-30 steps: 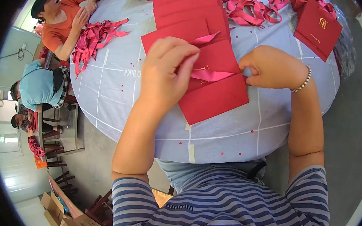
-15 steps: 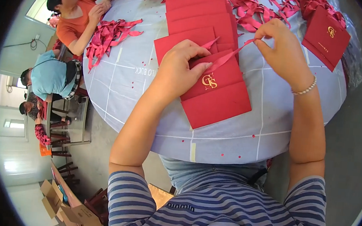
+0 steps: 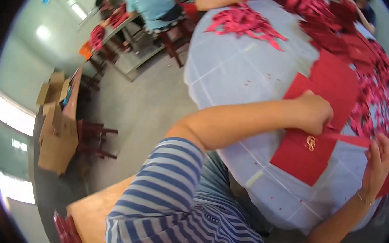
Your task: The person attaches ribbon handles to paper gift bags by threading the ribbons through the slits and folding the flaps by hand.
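A red card envelope with a gold emblem lies at the near end of a row of overlapping red envelopes on the round table. My left hand is closed above it, its curled fingers at one end of a pinkish-red ribbon. That ribbon stretches out to the right, looking taut, to the fingers of my right hand, which grip its other end beyond the envelope's edge. My left fingertips are partly hidden by the hand itself, and the picture is somewhat blurred.
A heap of ribbons lies on the pale tablecloth; more ribbons and red envelopes pile up along the right. Co-workers sit around the far side. Cardboard boxes and stools stand at the left.
The view has swung left, so the table now sits to the right. My right hand has drawn the ribbon out straight, with its fingers now raised. My left hand stays over the envelope.
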`<action>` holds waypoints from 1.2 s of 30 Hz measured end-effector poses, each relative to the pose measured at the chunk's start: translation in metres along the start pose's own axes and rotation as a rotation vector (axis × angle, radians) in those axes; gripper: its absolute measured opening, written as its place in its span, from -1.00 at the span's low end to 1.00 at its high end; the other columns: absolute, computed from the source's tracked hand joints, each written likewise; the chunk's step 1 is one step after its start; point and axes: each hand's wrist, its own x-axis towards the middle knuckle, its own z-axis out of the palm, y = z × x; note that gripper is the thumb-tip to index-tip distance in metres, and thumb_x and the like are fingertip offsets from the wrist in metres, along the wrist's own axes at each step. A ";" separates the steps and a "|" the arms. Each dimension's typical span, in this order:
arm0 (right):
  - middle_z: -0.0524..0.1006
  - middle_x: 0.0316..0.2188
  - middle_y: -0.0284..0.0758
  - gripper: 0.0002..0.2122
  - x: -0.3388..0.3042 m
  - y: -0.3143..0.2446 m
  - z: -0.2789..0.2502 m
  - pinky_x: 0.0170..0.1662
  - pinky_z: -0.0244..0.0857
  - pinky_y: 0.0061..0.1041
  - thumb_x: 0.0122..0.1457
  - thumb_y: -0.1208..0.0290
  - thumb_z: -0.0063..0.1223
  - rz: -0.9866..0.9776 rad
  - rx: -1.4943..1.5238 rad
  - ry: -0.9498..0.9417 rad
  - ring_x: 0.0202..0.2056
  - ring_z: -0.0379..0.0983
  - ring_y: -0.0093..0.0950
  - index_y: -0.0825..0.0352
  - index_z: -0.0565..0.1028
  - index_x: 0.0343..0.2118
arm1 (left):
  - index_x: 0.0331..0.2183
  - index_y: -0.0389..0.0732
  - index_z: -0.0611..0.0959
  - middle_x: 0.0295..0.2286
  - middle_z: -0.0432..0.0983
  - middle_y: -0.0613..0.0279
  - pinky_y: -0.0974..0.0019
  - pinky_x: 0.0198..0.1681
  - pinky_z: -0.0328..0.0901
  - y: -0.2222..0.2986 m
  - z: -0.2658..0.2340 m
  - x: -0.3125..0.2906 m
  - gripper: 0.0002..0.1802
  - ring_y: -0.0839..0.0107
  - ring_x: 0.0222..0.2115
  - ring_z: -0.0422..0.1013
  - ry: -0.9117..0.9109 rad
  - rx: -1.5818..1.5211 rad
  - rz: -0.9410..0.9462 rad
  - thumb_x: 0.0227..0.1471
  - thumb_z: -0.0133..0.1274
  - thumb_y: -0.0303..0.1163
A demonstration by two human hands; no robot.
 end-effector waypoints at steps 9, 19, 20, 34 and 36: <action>0.40 0.16 -0.29 -0.65 0.013 0.024 0.035 0.14 0.26 -0.51 0.38 0.44 -0.11 -0.103 -0.073 0.148 0.04 0.38 -0.56 0.42 0.35 0.17 | -0.38 0.02 0.76 -0.39 0.64 0.27 0.09 -0.10 0.09 -0.006 0.003 -0.002 -0.77 0.28 -0.27 0.53 -0.049 -0.055 -0.037 -0.19 0.28 -0.17; 0.47 0.00 -0.31 -0.69 0.008 0.047 0.045 -0.02 0.39 -0.58 0.36 0.50 -0.09 -0.026 0.208 -0.035 -0.05 0.45 -0.60 0.40 0.34 0.13 | -0.37 -0.09 0.73 -0.44 0.63 0.20 0.10 -0.06 0.12 -0.011 -0.001 -0.015 -0.70 0.23 -0.31 0.53 0.001 -0.084 0.038 -0.17 0.28 -0.14; 0.48 0.00 -0.31 -0.70 0.007 0.047 0.045 -0.04 0.41 -0.59 0.35 0.51 -0.08 -0.003 0.226 -0.048 -0.06 0.46 -0.60 0.39 0.34 0.12 | -0.35 -0.10 0.73 -0.43 0.63 0.18 0.10 -0.06 0.12 -0.009 -0.001 -0.016 -0.67 0.22 -0.30 0.53 -0.023 -0.074 0.046 -0.20 0.28 -0.13; 0.51 -0.16 -0.30 -0.77 0.000 0.021 0.077 -0.15 0.36 -0.58 0.30 0.53 0.01 -0.073 0.180 0.088 -0.22 0.46 -0.57 0.43 0.44 -0.02 | -0.30 -0.24 0.67 -0.41 0.61 0.06 0.16 -0.23 0.36 -0.025 -0.005 -0.022 -0.65 0.17 -0.32 0.55 0.046 -0.170 0.148 -0.09 0.29 -0.21; 0.53 -0.37 -0.42 -0.84 -0.002 0.011 0.090 -0.27 0.33 -0.66 0.25 0.54 0.07 0.010 -0.064 -0.051 -0.39 0.42 -0.67 0.38 0.51 -0.12 | -0.31 -0.28 0.66 -0.46 0.60 0.06 0.25 -0.32 0.36 -0.025 -0.006 -0.023 -0.73 0.24 -0.41 0.53 0.052 -0.250 0.111 -0.06 0.27 -0.32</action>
